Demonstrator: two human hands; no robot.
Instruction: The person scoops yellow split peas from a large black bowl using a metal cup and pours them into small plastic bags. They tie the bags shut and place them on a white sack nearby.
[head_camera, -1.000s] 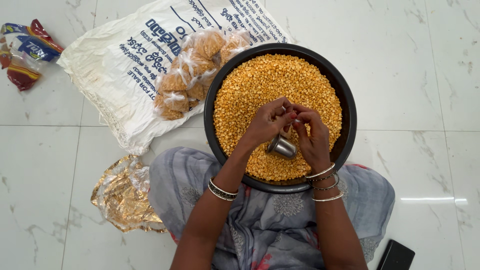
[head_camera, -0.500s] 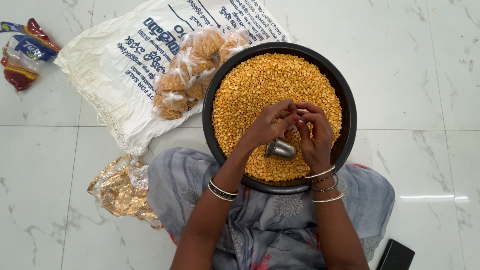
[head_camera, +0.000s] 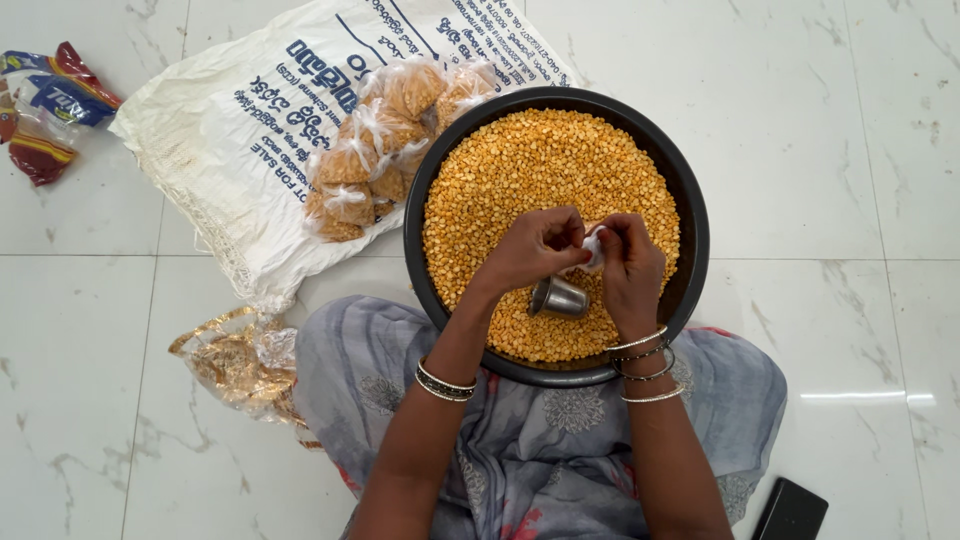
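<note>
Pinching a small clear bag (head_camera: 593, 247) between the fingertips of both hands, right above the middle of a round black pan (head_camera: 690, 215) heaped with yellow split lentils (head_camera: 530, 170). Left hand (head_camera: 532, 250) and right hand (head_camera: 630, 265) drawn close together, fingers of each clamped on the thin plastic, knuckles nearly touching. Probably the step of working the bag's mouth (opening it or twisting it shut, too small and crumpled to tell which). Hard to tell, too, whether any lentils inside yet.

Just below the hands, lying on its side in the lentils and touched by neither: a small steel cup (head_camera: 560, 297). For the next move, by the look of it: a fine two-finger grip on the film, mouth kept over the pan against spills, and one hand freed for the cup near at hand.

Left of the pan, against its rim: a heap of filled, tied packets (head_camera: 385, 150) on a white woven sack (head_camera: 220, 160). Near the left knee, a crumpled golden wrapper (head_camera: 235, 360)
</note>
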